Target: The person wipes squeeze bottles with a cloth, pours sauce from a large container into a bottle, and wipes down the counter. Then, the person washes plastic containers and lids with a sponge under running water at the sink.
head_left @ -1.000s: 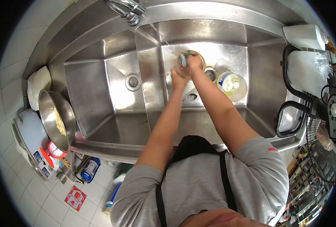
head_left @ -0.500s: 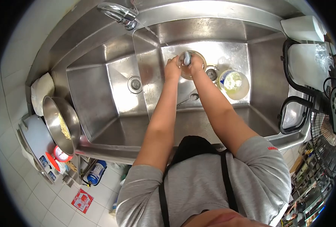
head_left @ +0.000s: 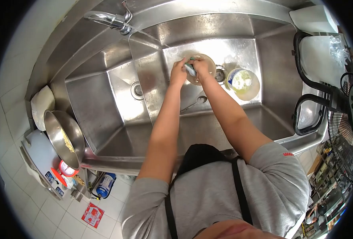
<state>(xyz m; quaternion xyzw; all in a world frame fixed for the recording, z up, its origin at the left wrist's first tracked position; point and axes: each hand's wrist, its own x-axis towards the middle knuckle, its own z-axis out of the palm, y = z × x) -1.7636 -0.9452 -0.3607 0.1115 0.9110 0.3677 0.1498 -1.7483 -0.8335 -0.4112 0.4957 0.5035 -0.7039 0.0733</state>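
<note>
Inside the right sink basin (head_left: 240, 46), my left hand (head_left: 178, 73) and my right hand (head_left: 201, 67) meet over a round, see-through brownish bowl (head_left: 209, 63). Between them is a small green and whitish piece, apparently a scrubbing sponge (head_left: 190, 70), with the fingers of both hands closed around it. My left hand is at the bowl's left edge; my right hand covers its middle. A metal spoon (head_left: 200, 100) lies on the basin floor nearer to me. To the right stands a clear tub (head_left: 248, 92) with a blue and white label and pale yellowish contents.
Water runs from the faucet (head_left: 105, 18) at the back left. A divider separates the left basin (head_left: 115, 91). Steel bowls (head_left: 53, 131) stand at the left, one holding yellowish food. A fan (head_left: 339, 131) and a black-framed rack (head_left: 300, 79) edge the right side.
The sponge has turned from nearly upright to slanting, and its green side now shows. Both hands stay close together over the bowl. The view has shifted slightly.
</note>
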